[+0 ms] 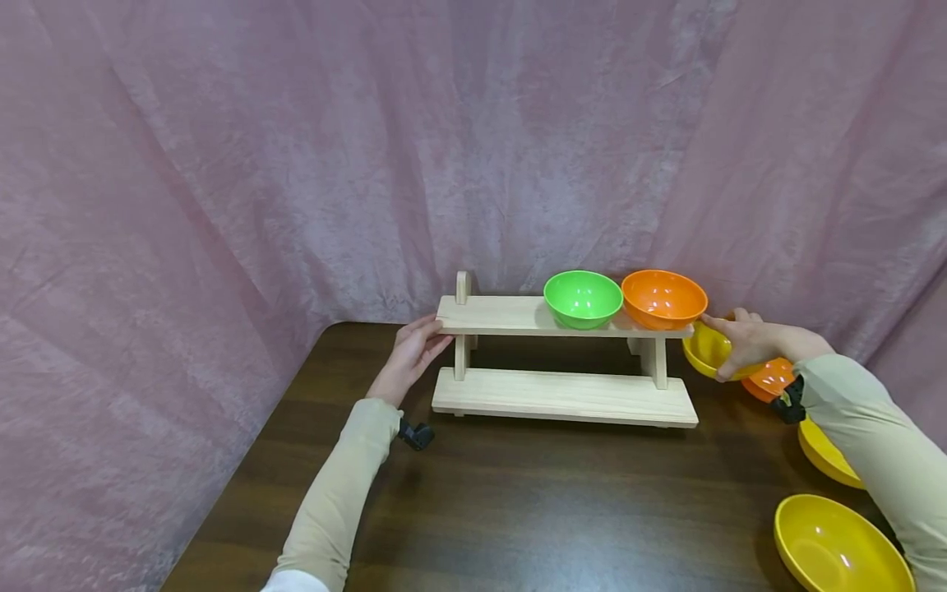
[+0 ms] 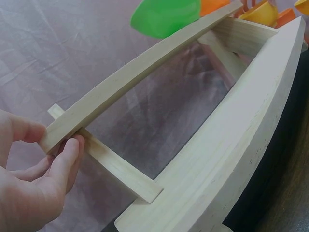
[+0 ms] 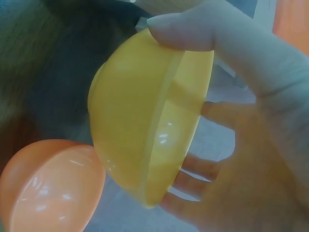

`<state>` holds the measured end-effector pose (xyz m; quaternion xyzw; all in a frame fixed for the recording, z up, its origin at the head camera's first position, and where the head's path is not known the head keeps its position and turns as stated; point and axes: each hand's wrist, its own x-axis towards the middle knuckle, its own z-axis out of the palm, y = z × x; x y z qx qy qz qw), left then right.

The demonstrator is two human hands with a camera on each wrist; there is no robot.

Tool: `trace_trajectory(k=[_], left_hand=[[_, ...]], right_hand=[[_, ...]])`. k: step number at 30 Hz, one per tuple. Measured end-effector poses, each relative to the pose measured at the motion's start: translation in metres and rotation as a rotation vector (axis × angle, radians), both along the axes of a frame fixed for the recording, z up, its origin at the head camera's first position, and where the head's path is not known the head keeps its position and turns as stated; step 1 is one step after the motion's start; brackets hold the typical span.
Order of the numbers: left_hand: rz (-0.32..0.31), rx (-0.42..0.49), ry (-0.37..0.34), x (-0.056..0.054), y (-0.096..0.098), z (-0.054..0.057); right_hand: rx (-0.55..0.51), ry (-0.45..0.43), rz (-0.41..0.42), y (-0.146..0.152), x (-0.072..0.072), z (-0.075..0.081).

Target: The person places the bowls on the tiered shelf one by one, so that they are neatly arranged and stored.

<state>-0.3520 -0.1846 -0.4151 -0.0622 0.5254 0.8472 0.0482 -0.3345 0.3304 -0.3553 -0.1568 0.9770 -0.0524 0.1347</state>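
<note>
A two-tier wooden display stand (image 1: pixel 562 395) is set near the back of the table. My left hand (image 1: pixel 410 353) pinches the left end of its upper shelf (image 1: pixel 503 314); in the left wrist view the fingers curl beneath the board's end. On the right half of that shelf sit a green bowl (image 1: pixel 583 300) and an orange bowl (image 1: pixel 663 301), side by side. Just off the stand's right end, my right hand (image 1: pixel 758 345) holds a yellow bowl (image 3: pixel 128 106) by its rim. The right wrist view shows this bowl tilted, thumb and fingers spread across its rim.
Another orange bowl (image 1: pixel 771 381) lies behind the right wrist, partly covered. A yellow bowl (image 1: pixel 829 456) is partly hidden by the right sleeve, and one more yellow bowl (image 1: pixel 843 547) stands at the front right. A pink curtain (image 1: pixel 296 164) hangs behind the dark table (image 1: pixel 547 501).
</note>
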Motion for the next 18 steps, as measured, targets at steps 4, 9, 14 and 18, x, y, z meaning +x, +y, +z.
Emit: trace_trajectory(k=[4, 9, 14, 18], left_hand=[[-0.001, -0.004, 0.002, -0.0001, -0.0004, 0.0006], [-0.009, -0.024, 0.004, -0.0017, 0.0, 0.003], [-0.013, -0.023, 0.011, -0.0029, -0.0002, 0.0046], [-0.017, -0.028, 0.013, -0.0027, -0.0011, 0.0039]], right_hand=[[0.006, -0.006, 0.006, 0.0007, 0.0012, 0.0007], [-0.001, -0.016, 0.001, 0.0024, 0.002, 0.0029], [-0.008, -0.027, -0.012, 0.0031, 0.0031, 0.007], [0.001, -0.043, -0.022, 0.0039, 0.0048, 0.009]])
